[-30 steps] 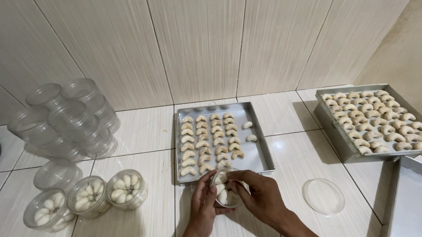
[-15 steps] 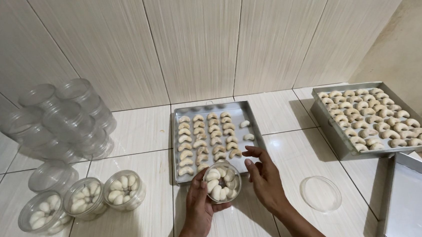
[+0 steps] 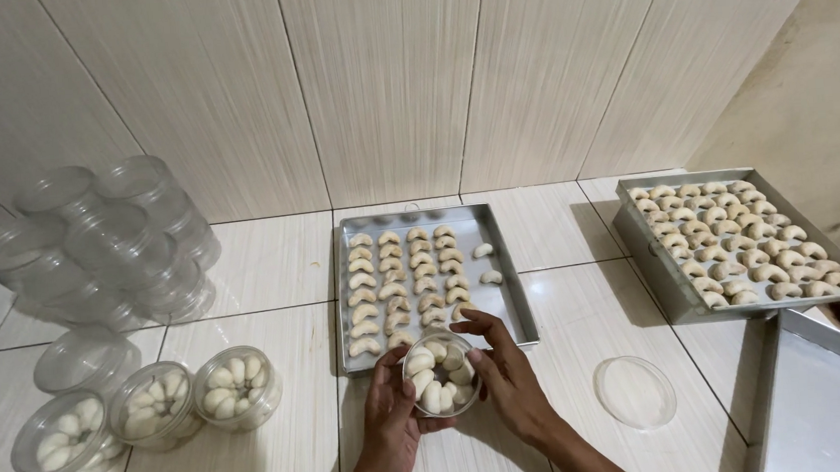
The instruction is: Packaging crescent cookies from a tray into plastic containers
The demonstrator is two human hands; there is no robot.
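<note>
Held jar: a small clear round jar (image 3: 440, 375), filled with pale crescent cookies, was held between both hands over the tiled floor (image 3: 273, 268), just in front of the near edge of the middle tray.
Left hand (image 3: 390, 418): it was cupped against the jar's left side and underside, the fingers curled around the wall.
Right hand (image 3: 509, 379): it was wrapped round the jar's right side, the fingers arched over the rim and the thumb pressed to the wall.
Middle tray (image 3: 511, 279): a metal tray was lying on the floor, with rows of cookies (image 3: 405, 277) filling its left part and two loose ones to the right.
Right tray (image 3: 653, 248): a second metal tray, nearly full of cookies, was set well apart, by the wall.
Loose lid (image 3: 634, 390): a clear round lid was lying flat on the tiles, near the right hand.
Filled jars (image 3: 154, 405): three filled jars were lined up on the left, touching one another.
Empty jars (image 3: 106, 241): a heap of empty clear jars was stacked behind them, against the wall.
</note>
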